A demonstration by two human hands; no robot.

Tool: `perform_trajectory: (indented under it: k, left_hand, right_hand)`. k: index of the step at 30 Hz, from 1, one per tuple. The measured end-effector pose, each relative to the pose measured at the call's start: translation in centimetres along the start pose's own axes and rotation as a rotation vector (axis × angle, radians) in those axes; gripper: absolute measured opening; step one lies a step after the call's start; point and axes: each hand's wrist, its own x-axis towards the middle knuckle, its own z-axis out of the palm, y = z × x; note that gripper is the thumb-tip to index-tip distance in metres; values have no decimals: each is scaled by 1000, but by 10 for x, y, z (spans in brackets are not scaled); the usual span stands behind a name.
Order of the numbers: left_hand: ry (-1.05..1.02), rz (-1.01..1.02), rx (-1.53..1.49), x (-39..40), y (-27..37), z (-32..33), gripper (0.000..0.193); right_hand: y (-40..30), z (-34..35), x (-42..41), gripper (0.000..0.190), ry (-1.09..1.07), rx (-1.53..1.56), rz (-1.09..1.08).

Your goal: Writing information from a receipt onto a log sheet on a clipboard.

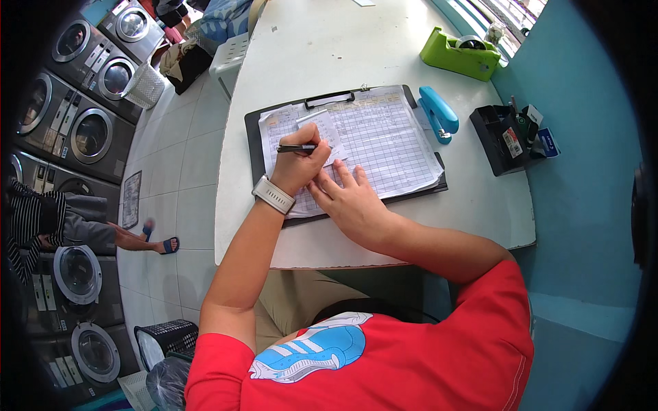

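Observation:
My left hand [300, 160], with a pale watch on its wrist, grips a black pen [297, 148] over a small white paper pad [331, 134] that bears writing. That pad rests on printed grid sheets [393, 149] with handwritten entries, held on a black clipboard [253, 138] by its top clip. My right hand [354, 200] lies palm down, fingers spread, on the lower part of the sheets, fingertips near the pad's bottom edge and close to my left hand. The pen's tip is hidden by my fingers. A blue stapler [438, 114] stands just right of the clipboard.
On the white table [303, 51] are a green tape dispenser [457, 55] and a black desk organizer [501, 141] with pens, near the blue wall. Front-loading machines [91, 134] line the left side, where a person [87, 221] in sandals stands. Baskets [145, 86] are on the tiled floor.

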Motion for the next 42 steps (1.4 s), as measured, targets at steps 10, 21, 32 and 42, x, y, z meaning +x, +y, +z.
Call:
perform_trajectory:
  k: [10, 21, 32, 42]
  left_hand:
    - [0, -21, -80, -1, -4, -1, 20]
    - [-59, 5, -25, -1, -1, -3, 17]
    - [-73, -4, -24, -1, -1, -3, 18]
    - [77, 29, -15, 0, -7, -1, 19]
  right_hand:
    - [2, 0, 0, 52, -10, 19, -19]
    - [2, 0, 0, 52, -4, 10, -19]
    - [2, 0, 0, 52, 4, -11, -22]
    - [2, 0, 0, 52, 9, 3, -17]
